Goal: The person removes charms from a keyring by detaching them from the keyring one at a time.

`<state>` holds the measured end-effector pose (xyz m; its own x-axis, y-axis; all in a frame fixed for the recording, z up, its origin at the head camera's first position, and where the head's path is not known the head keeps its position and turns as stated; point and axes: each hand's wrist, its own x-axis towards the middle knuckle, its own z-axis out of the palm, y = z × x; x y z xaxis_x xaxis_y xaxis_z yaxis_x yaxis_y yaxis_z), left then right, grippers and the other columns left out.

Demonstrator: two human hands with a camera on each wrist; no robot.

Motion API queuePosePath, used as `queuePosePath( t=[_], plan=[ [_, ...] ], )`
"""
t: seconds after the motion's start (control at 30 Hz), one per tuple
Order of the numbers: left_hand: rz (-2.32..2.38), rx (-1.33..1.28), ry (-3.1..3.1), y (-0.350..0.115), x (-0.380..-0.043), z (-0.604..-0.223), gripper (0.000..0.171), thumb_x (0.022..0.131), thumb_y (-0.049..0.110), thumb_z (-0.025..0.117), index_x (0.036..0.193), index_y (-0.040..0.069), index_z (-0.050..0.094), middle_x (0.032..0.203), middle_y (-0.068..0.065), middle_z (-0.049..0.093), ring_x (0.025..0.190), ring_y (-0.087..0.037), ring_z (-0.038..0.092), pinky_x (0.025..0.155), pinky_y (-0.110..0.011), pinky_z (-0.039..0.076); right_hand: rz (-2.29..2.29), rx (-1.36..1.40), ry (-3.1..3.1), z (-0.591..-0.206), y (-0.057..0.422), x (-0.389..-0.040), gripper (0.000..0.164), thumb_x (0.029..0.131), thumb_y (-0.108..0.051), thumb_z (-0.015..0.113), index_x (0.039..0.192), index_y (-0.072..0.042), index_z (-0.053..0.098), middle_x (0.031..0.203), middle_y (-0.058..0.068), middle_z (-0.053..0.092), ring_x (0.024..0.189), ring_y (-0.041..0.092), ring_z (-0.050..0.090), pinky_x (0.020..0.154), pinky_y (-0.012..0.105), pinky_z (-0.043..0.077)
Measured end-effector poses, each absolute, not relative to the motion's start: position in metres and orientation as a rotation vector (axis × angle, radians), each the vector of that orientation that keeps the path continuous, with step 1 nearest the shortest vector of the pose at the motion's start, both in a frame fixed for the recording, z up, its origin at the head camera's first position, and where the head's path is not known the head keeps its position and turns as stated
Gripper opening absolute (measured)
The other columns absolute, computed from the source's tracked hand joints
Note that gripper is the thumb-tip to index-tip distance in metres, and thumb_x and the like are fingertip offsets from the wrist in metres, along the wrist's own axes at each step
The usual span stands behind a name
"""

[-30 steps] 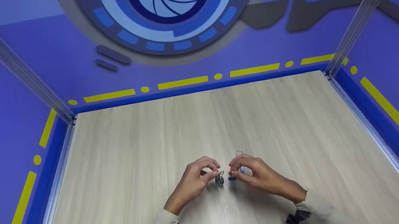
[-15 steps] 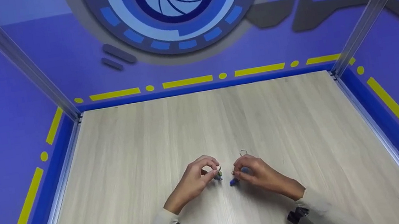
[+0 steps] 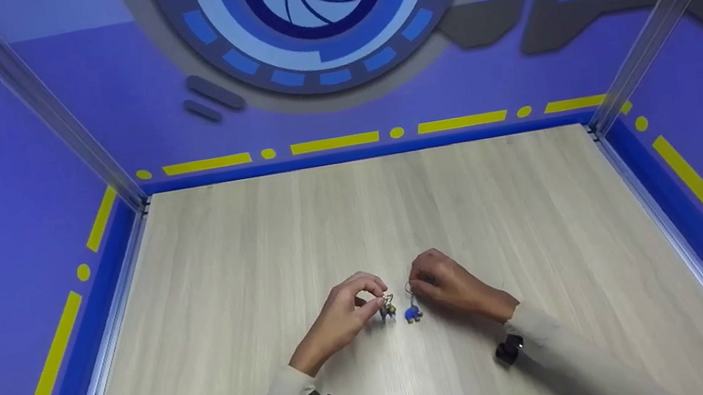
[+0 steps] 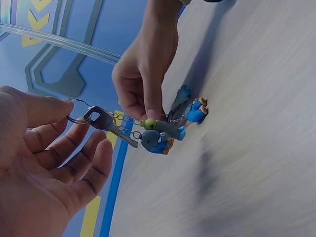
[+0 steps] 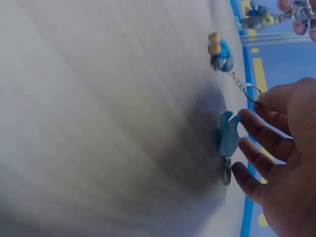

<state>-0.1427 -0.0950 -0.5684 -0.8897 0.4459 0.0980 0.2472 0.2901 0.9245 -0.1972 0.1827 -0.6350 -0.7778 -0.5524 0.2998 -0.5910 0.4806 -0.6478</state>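
Blue figurine keychain (image 3: 413,314) hung on the near side of the right hand (image 3: 451,283) in the head view, chain lined up toward its fingers, left hand (image 3: 344,310) close by but apart; couldn't tell if it touched the tabletop (image 3: 262,252). Left wrist view: left fingers pinched a split ring (image 4: 77,99) with a metal key (image 4: 102,120) and two figurine charms (image 4: 154,141). Right wrist view: right fingers pinched the keychain's ring (image 5: 250,99); grey head, blue body, orange feet. Pale-blue charm (image 5: 228,136) was right beside the lower fingers.
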Motion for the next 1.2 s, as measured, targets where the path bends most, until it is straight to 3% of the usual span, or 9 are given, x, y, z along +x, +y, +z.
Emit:
queuePosePath(
  t=[0.33,0.57,0.8,1.2],
  plan=[
    [1.662,0.639,2.376,-0.092,-0.145,-0.569,0.009,0.104,0.006,0.074,0.098,0.012,0.073,0.12,0.002,0.074,0.115,-0.019,0.068,0.091,-0.041,0.057,1.11,1.052,-2.615,-0.64,0.18,-0.213,0.008,0.093,0.002,0.079,0.091,-0.004,0.074,0.1,0.013,0.073,0.11,0.038,0.061,0.103,0.057,0.045],
    [1.646,0.641,2.382,-0.09,-0.145,-0.569,0.011,0.104,0.006,0.074,0.098,0.014,0.073,0.121,0.001,0.073,0.115,-0.016,0.068,0.091,-0.042,0.058,1.07,1.031,-2.659,-0.637,0.177,-0.22,0.009,0.095,0.001,0.079,0.091,-0.005,0.074,0.103,0.012,0.073,0.113,0.038,0.061,0.104,0.059,0.044],
    [1.647,0.653,2.375,-0.086,-0.146,-0.569,0.01,0.105,0.007,0.073,0.098,0.014,0.073,0.124,-0.008,0.074,0.116,-0.017,0.067,0.092,-0.039,0.057,1.01,0.963,-2.729,-0.643,0.177,-0.228,0.008,0.098,-0.003,0.079,0.091,-0.006,0.074,0.107,0.011,0.069,0.112,0.035,0.059,0.102,0.056,0.045],
    [1.658,0.662,2.38,-0.082,-0.149,-0.574,0.01,0.103,0.004,0.074,0.096,0.012,0.073,0.12,0.001,0.074,0.114,-0.017,0.068,0.089,-0.04,0.059,1.07,0.905,-2.743,-0.643,0.18,-0.229,0.005,0.098,-0.002,0.079,0.096,-0.004,0.075,0.107,0.01,0.07,0.113,0.033,0.059,0.102,0.055,0.047]
  ],
)
